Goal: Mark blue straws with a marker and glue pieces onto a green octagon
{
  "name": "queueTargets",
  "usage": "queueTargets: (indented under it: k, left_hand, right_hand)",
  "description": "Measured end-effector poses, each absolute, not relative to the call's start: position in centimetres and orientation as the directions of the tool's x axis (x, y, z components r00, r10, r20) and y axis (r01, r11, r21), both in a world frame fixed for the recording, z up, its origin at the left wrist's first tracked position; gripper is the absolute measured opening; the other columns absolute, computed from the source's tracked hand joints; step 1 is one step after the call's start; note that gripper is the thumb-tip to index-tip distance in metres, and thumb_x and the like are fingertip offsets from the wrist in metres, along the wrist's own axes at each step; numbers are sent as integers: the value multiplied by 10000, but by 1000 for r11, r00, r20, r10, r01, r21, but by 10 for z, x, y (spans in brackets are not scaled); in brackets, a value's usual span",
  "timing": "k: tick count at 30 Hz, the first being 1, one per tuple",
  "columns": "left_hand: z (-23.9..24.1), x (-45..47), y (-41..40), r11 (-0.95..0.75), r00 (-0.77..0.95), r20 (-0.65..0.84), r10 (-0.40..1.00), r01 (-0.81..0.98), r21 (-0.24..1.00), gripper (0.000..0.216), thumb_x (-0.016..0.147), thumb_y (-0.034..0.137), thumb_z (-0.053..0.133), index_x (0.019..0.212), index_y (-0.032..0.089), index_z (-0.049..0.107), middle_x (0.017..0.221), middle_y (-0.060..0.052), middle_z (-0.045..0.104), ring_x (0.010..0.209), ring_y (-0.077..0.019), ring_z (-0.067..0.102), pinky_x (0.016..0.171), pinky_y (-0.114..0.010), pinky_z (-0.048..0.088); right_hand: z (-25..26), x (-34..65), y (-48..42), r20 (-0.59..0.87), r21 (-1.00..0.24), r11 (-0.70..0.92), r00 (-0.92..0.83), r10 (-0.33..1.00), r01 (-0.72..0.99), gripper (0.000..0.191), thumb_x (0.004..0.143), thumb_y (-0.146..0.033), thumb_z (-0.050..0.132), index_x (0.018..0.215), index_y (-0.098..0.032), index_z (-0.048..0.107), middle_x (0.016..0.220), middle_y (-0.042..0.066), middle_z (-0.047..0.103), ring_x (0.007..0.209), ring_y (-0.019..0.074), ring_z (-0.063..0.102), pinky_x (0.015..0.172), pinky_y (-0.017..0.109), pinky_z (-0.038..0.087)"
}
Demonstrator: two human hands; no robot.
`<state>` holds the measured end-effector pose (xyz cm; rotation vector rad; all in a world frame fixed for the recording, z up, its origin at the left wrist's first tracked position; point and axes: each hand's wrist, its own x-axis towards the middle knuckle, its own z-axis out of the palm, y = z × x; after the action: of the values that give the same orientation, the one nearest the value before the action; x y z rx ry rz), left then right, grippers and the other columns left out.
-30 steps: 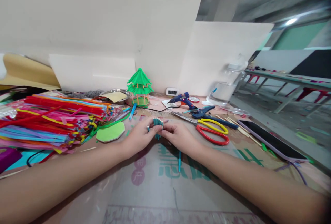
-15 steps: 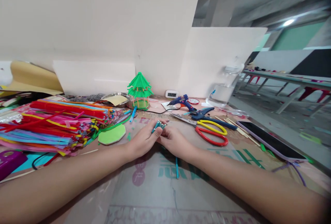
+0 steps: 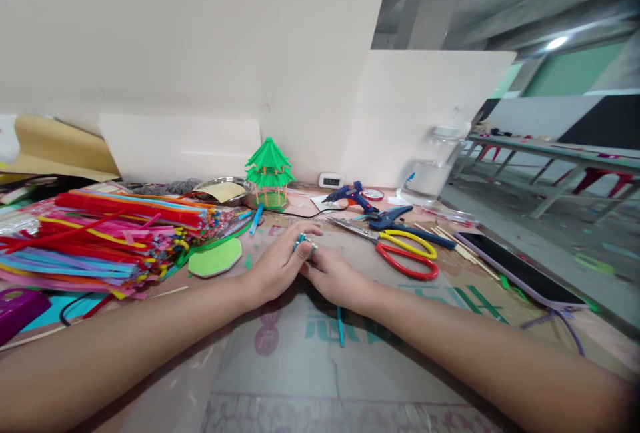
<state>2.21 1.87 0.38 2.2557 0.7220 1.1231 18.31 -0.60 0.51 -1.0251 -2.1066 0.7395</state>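
Note:
Both hands meet over the middle of the table around a small bundle of teal sticks (image 3: 301, 240) with pale ends. My left hand (image 3: 275, 263) is closed on the bundle, its thumb pressed against the near side and its fingers reaching over the far side. Curled against the bundle from the right, my right hand (image 3: 340, 276) hides most of its length. A single teal stick (image 3: 341, 328) shows below the right wrist. Beyond the hands stands a small green pagoda model (image 3: 270, 173) with tiered roofs and thin wooden posts.
Colourful pipe cleaners (image 3: 115, 233) are heaped at left, beside a green octagonal card (image 3: 215, 258). Scissors (image 3: 407, 253), pliers (image 3: 390, 217), a glue gun (image 3: 353, 196), wooden sticks (image 3: 467, 253) and a phone (image 3: 520, 270) lie at right. A white timer (image 3: 331, 180) stands behind.
My left fingers have straightened and spread further over the bundle, and less of the sticks shows between the hands. The right hand stays nearly in place. The view has shifted slightly.

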Motion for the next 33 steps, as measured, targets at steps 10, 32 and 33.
queueTargets:
  k: [10,32,33]
  left_hand:
    - [5,17,18,-730,494,561,664,265,631,497,1062,564,421,1265,199,690,1381,-134,699,1335,-281,624,1196,-475,470]
    - [9,14,26,-568,343,485,805,209,796,310,845,455,724,979,193,825,1137,-78,826,1094,-280,758,1055,-417,585]
    - [9,14,26,-559,350,475,808,200,804,323,844,463,721,980,190,827,1138,-82,825,1088,-281,757,1046,-411,586]
  right_hand:
    - [6,191,-3,329,-695,513,-412,850,504,151,991,-198,536,881,-201,640,923,82,731,869,233,655,858,365,539]
    - [16,201,-1,214,-866,345,-357,909,361,297,970,-472,643,895,-201,737,743,14,666,914,247,666,835,343,535]
    - [16,201,-1,210,-870,338,-352,912,358,303,964,-475,643,865,-202,727,731,11,655,895,241,659,812,334,529]
